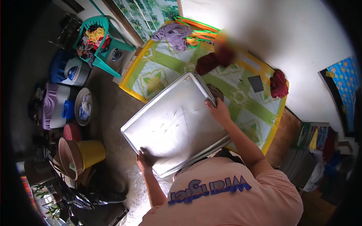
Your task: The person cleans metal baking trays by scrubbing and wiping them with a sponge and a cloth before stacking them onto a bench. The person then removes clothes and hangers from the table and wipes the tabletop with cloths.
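Note:
Several shiny metal sheet pans, apparently stacked, are held tilted in front of my body. My left hand grips the near left edge, its fingers partly hidden beneath the rim. At the opposite side, my right hand is closed around the rim near the far right corner. The top pan's surface has dark scratches and bright glare. Behind my right hand, a small brown object is partly covered by the pans, and I cannot make out what it is.
A yellow-edged, green-patterned mat carries purple cloth, orange hangers, dark red cloth and a dark flat square. On the left stand a green chair with clothes, a yellow bucket and a round basin.

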Demonstrator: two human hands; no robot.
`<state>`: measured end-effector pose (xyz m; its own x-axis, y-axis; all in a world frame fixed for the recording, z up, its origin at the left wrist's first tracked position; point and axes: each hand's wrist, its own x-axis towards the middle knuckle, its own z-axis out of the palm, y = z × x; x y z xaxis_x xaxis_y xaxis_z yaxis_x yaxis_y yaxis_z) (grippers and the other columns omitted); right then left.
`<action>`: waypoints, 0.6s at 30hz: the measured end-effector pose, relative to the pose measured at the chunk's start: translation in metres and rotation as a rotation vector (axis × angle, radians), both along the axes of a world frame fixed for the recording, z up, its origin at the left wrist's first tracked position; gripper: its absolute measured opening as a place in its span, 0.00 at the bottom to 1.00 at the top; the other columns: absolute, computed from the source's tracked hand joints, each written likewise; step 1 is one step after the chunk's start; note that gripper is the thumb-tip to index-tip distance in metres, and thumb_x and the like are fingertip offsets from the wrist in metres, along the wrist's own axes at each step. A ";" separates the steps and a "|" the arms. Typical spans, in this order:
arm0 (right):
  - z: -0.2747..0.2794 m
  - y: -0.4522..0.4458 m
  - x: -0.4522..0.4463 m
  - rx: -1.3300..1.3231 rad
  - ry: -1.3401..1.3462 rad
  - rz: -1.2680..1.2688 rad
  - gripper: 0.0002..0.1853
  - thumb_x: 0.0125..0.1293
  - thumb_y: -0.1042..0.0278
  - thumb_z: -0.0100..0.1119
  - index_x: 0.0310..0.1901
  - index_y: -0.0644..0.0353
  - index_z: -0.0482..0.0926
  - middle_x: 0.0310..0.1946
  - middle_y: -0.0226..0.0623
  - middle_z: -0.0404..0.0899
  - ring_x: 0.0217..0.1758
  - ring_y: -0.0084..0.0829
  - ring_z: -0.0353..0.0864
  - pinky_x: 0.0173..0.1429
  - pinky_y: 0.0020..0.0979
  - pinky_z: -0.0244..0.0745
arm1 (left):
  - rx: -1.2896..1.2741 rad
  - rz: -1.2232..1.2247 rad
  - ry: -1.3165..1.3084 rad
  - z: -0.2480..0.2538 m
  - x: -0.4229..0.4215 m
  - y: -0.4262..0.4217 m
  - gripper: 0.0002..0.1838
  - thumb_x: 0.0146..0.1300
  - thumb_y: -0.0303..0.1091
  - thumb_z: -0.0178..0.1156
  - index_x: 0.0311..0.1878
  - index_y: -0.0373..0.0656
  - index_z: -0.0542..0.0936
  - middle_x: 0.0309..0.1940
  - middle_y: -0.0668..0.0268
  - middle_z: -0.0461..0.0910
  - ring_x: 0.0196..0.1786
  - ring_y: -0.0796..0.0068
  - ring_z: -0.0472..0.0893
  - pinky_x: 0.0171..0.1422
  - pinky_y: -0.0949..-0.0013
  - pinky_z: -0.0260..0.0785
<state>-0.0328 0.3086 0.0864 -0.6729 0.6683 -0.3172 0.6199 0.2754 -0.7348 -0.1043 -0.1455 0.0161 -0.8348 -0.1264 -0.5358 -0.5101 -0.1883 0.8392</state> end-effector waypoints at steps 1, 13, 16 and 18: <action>-0.004 0.005 0.018 -0.015 0.014 -0.015 0.35 0.61 0.32 0.57 0.48 0.64 0.75 0.33 0.53 0.81 0.41 0.54 0.81 0.45 0.47 0.73 | 0.003 -0.026 0.009 0.004 0.009 0.002 0.18 0.68 0.43 0.58 0.54 0.42 0.76 0.43 0.64 0.78 0.45 0.71 0.77 0.48 0.65 0.71; -0.004 0.079 0.264 -0.113 0.213 -0.094 0.32 0.59 0.35 0.63 0.39 0.65 0.78 0.27 0.42 0.79 0.32 0.37 0.78 0.40 0.37 0.72 | -0.077 0.057 0.072 0.063 0.245 0.091 0.10 0.66 0.35 0.60 0.46 0.42 0.79 0.28 0.70 0.76 0.33 0.77 0.76 0.38 0.71 0.69; -0.022 0.102 0.314 -0.087 0.258 -0.073 0.33 0.58 0.35 0.63 0.38 0.66 0.79 0.27 0.41 0.79 0.32 0.36 0.78 0.40 0.36 0.72 | -0.048 0.047 0.032 0.067 0.300 0.106 0.12 0.65 0.34 0.59 0.50 0.41 0.78 0.31 0.68 0.77 0.34 0.74 0.77 0.36 0.69 0.70; -0.025 0.115 0.345 -0.088 0.180 -0.060 0.33 0.58 0.34 0.63 0.38 0.66 0.79 0.28 0.42 0.80 0.33 0.38 0.79 0.41 0.37 0.72 | -0.052 0.036 0.019 0.061 0.329 0.113 0.15 0.66 0.35 0.60 0.52 0.39 0.77 0.36 0.66 0.78 0.38 0.73 0.77 0.40 0.69 0.70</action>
